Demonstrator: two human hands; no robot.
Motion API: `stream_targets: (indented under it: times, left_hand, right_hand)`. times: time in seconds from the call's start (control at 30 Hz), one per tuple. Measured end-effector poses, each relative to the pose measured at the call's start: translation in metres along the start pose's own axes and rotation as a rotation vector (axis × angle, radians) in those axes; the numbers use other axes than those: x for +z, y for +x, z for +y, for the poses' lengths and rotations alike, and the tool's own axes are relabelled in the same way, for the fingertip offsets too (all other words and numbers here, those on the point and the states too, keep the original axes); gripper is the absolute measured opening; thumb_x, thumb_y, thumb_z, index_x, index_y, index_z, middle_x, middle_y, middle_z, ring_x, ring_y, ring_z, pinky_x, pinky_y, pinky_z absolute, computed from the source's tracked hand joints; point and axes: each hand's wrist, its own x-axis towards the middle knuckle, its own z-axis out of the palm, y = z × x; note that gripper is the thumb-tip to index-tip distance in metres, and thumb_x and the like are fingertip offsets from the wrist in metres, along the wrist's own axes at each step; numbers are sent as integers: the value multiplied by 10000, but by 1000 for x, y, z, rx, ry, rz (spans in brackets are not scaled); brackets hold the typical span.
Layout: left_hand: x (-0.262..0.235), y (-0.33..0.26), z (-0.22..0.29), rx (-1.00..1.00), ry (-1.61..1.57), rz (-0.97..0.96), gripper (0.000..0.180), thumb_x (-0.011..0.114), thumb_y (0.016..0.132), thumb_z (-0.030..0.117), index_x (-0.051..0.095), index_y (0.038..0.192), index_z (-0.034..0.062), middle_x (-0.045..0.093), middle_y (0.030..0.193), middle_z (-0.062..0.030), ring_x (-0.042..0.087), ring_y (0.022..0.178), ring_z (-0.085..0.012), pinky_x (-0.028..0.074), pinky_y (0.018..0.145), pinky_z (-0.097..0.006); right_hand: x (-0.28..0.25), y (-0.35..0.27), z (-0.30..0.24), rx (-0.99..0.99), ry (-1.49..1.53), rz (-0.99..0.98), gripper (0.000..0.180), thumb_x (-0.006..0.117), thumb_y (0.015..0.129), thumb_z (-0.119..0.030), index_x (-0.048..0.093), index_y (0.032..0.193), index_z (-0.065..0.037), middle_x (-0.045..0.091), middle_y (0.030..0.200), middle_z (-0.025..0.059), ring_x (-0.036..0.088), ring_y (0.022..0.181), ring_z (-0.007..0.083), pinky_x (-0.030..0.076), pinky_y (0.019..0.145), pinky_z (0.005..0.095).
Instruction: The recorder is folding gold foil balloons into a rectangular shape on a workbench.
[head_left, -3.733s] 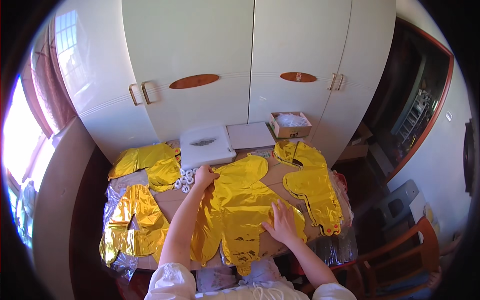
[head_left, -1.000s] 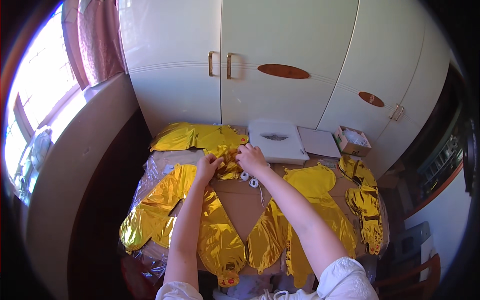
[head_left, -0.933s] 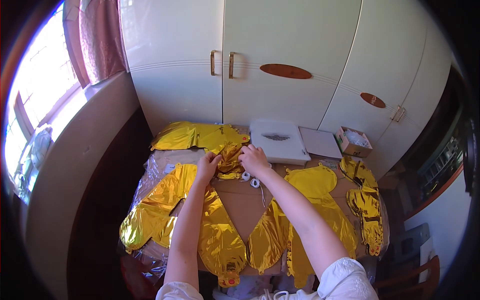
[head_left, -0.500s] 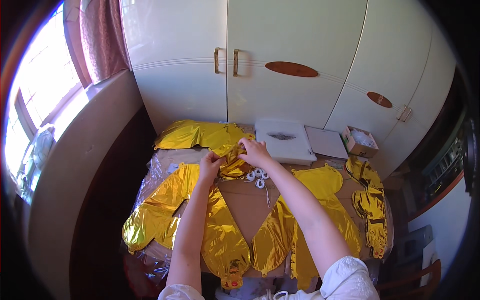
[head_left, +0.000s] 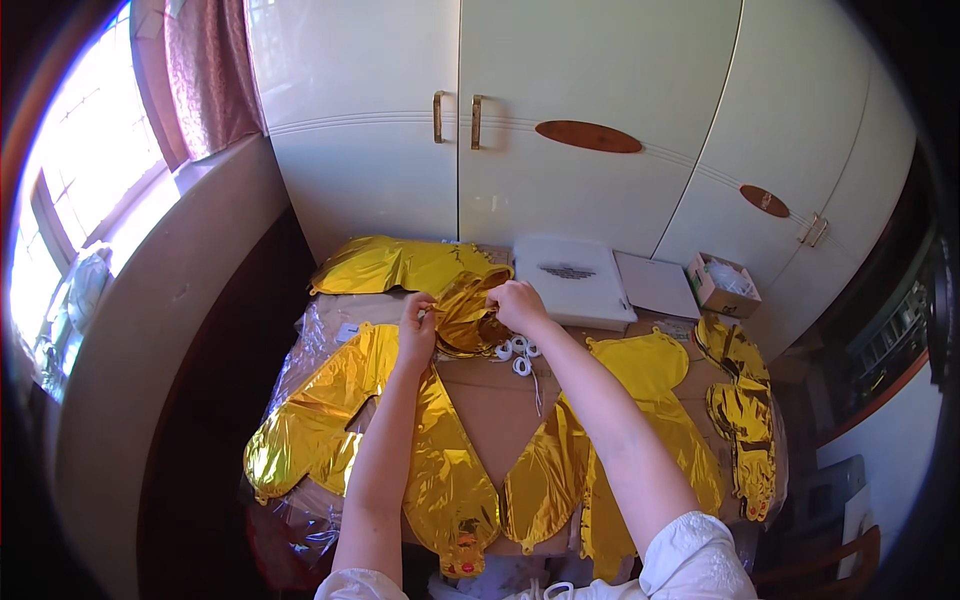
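A crumpled gold foil balloon (head_left: pixel 465 312) is stretched between my two hands over the far middle of the table. My left hand (head_left: pixel 418 330) pinches its left edge, fingers closed. On the other side my right hand (head_left: pixel 516 305) grips the balloon's upper right part, its fingertips partly hidden by the foil. Just below and beside the right hand lie several small coils of white ribbon (head_left: pixel 522 366), one with a loose tail. A flat gold foil balloon (head_left: pixel 400 265) rests behind the hands. Under my forearms another flat gold balloon (head_left: pixel 445 455) spreads over the table.
More flat gold balloons (head_left: pixel 650 430) cover the right side, with folded ones (head_left: pixel 742 420) at the right edge. A white flat box (head_left: pixel 570 280) and a small open carton (head_left: pixel 724 284) stand at the back, against the white cabinet (head_left: pixel 590 190). Clear plastic (head_left: pixel 300 360) lies at the left.
The balloon between my hands has been spread wider and lifted a little. My right hand has shifted slightly right, and my left hand is slightly higher.
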Motion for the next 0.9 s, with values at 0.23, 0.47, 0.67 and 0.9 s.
stream_targets:
  times: [0.23,0.47,0.67,0.9]
  left_hand:
    - [9,-5,17,-144,-23,-176,201,624,858,58,691,1046,31,613,956,-41,561,827,-115,444,731,-239]
    - [4,-4,17,-70,242,-170,184,713,819,128,698,933,-15,663,886,-114,641,794,-194,492,718,-283]
    - [11,-2,9,-155,193,-111,172,728,817,137,696,878,-21,667,734,-40,582,671,-93,470,633,-255]
    - [2,-1,9,-196,242,-94,176,757,794,130,669,801,-23,621,661,-40,532,612,-88,445,578,-259]
  right_hand:
    - [-2,-2,-4,-18,-75,67,124,633,726,-80,707,720,-180,654,770,29,607,895,215,410,811,384]
    - [-5,2,-17,-33,-110,44,104,643,728,-89,689,707,-180,647,764,6,594,928,203,393,831,381]
    - [-13,-10,-24,-45,-154,194,375,700,715,-102,554,1056,-151,633,972,5,557,1049,207,370,868,394]
    - [-82,-61,8,55,-202,140,189,524,861,-157,704,812,-123,705,840,126,677,792,263,478,775,442]
